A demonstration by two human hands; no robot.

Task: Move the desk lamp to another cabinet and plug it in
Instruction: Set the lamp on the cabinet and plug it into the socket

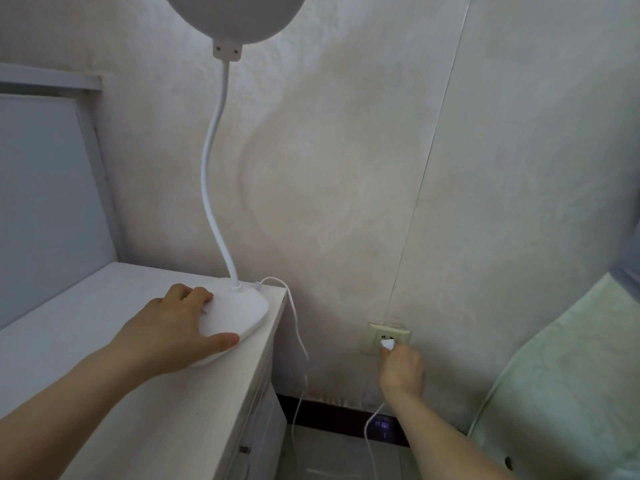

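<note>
While the desk lamp stands at the back right corner of the white cabinet against the wall, the left hand rests on its base, fingers spread wide. The right hand pinches the white plug at the wall socket, and the cord hangs between cabinet and socket.

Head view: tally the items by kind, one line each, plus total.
Desk lamp: 1
Power plug: 1
Wall socket: 1
Cord: 1
Cabinet: 1
Hands: 2, left hand on the lamp base, right hand holding the plug at the socket
Total: 7
</note>
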